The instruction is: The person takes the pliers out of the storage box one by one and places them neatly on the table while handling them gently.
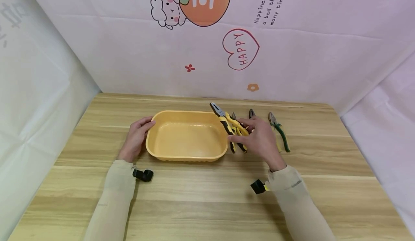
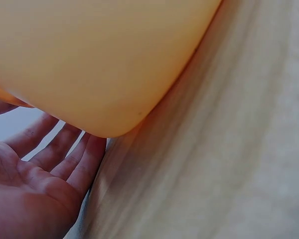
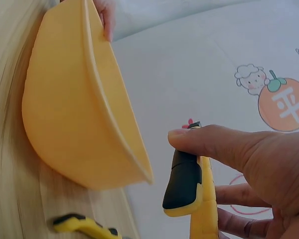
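Note:
A yellow rectangular plastic basin [image 1: 187, 158] stands on the wooden table. My left hand [image 1: 135, 138] holds its left end, thumb over the rim and the other fingers against the outer wall. In the left wrist view those fingers [image 2: 72, 172] lie under the curve of the basin [image 2: 99, 64]. My right hand [image 1: 259, 138] grips a pair of pliers [image 1: 218, 110] with yellow and black handles, raised at the basin's right rim with the jaws pointing up and left. The thumb presses the black part of a handle [image 3: 183, 181] in the right wrist view.
Another pair of yellow-and-black pliers [image 1: 232, 148] lies right of the basin, partly hidden by the held one. Further right are pliers [image 1: 251, 113] mostly covered by my right hand, and green-handled pliers [image 1: 284, 140]. A printed white cloth [image 1: 207, 61] hangs behind the table.

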Demonstrator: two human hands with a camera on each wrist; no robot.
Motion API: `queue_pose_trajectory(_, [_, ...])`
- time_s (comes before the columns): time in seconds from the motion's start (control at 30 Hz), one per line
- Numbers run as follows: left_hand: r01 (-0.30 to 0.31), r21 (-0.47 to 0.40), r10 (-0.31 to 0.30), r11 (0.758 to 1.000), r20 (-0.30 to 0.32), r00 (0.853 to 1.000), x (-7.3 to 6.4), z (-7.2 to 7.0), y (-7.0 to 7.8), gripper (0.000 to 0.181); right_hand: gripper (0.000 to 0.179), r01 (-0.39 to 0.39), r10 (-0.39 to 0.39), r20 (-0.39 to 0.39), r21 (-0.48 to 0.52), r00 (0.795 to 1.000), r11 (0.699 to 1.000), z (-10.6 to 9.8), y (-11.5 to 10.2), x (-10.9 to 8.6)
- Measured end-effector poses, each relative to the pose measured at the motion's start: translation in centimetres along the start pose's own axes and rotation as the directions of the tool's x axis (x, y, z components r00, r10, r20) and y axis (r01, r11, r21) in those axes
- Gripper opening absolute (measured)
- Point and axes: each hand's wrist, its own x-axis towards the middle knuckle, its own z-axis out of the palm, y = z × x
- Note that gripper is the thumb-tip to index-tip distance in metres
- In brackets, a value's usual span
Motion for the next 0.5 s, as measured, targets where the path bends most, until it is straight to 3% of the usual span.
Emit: queue_pose_trajectory(0.5, [0.005,0.003,-0.005,1.000,0.003,1.000,0.1,0.0,-0.3,0.049,0.068,-0.110,0.110,-0.024,-0.015,0.994,0.994,-2.1,3.2,-0.4])
